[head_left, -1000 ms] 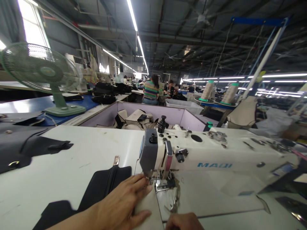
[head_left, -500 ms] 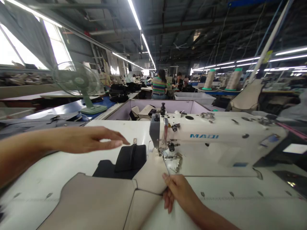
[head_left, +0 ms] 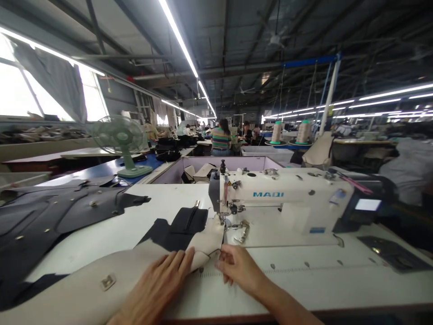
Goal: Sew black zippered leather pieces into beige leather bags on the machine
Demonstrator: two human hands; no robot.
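A cream fabric piece with dark edging runs from under the needle area of the white sewing machine down to the lower left. My left hand lies on top of it, palm down, fingers stretched out. Beside the machine head, my right hand pinches the right edge of the fabric between thumb and fingers. Beyond my left hand, a black piece with a strap and a metal tip rests partly beneath the cream one. A metal fitting shows on the cream fabric at the lower left.
Dark panels with metal studs cover the table's left side. A green fan stands behind them. Beyond the machine is a lilac-walled bin with pieces inside. Thread cones stand at back right. A person in a striped top is farther back.
My left hand has come down from above the table onto the cream fabric. The fabric has swung and bunched toward the left, exposing its metal fitting. The view has shifted, showing more dark panels.
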